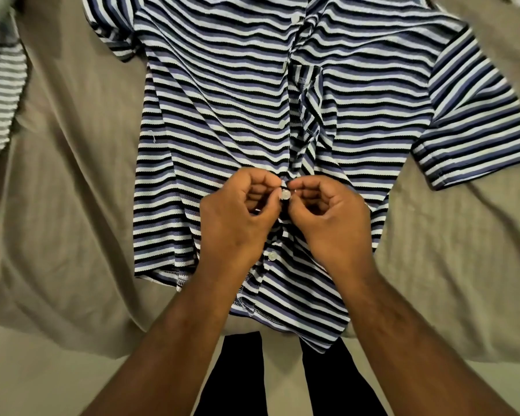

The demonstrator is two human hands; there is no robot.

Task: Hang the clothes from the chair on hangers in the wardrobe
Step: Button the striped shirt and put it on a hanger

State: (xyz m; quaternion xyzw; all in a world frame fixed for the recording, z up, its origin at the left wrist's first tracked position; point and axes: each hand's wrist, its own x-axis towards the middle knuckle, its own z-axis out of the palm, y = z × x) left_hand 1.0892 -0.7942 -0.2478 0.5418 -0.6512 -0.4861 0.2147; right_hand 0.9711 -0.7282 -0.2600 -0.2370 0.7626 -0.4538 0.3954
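A short-sleeved shirt (222, 121) with blue, black and white stripes lies spread flat on a beige sheet (72, 205), hem toward me. My left hand (237, 217) and my right hand (327, 220) meet at the front placket, low on the shirt. Together their fingertips pinch a small white button (286, 194) and the placket edge around it. A second white button (272, 256) sits fastened just below, between my wrists. Above my hands the placket gapes open and is rumpled. No hanger or wardrobe is in view.
Another striped garment (0, 100) in grey and white lies at the left edge of the sheet. My legs in dark trousers (237, 379) stand against the near edge of the bed. The sheet is wrinkled on both sides of the shirt.
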